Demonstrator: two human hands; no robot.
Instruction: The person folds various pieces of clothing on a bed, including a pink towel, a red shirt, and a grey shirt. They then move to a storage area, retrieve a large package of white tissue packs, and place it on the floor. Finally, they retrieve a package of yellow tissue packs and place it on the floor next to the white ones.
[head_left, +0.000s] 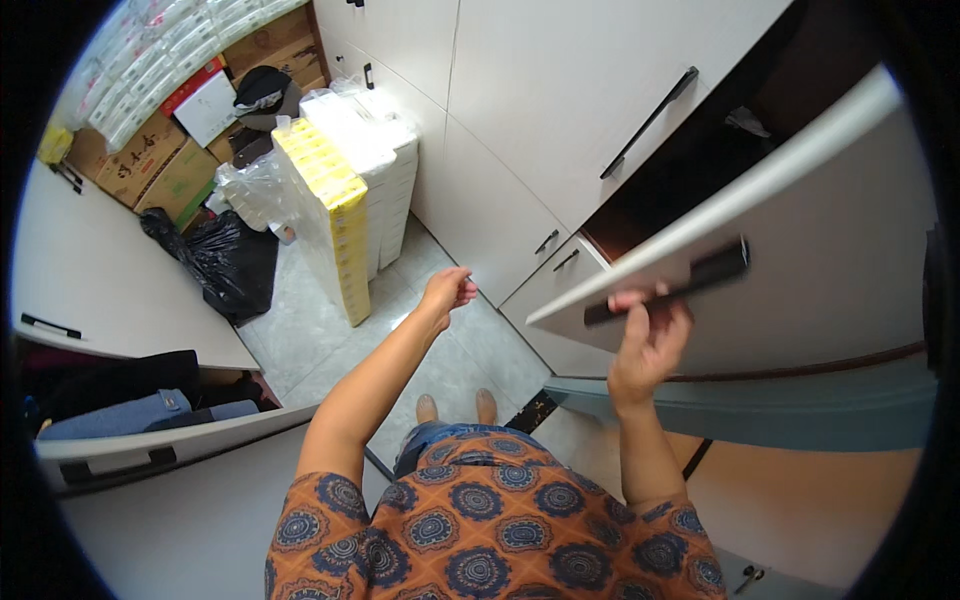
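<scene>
On the right, my right hand (651, 337) has its fingers around the black handle (712, 271) of a pale cabinet door (817, 225), which stands swung out from the cupboard. The hand and handle are blurred. Behind the door's edge shows the dark inside of the cupboard (675, 180). My left hand (448, 291) hangs over the grey tiled floor near the closed cabinet fronts (510, 217). Its fingers are curled; no object shows in it. Left of it stand plastic-wrapped packs, one with a yellow side (351, 255).
At the left are a black plastic bag (244, 262), cardboard boxes (142, 161) and a stack of wrapped packs (165, 52). An open drawer (172, 442) at the lower left holds folded clothes (127, 412). A blue-grey door edge (750, 412) lies at the right.
</scene>
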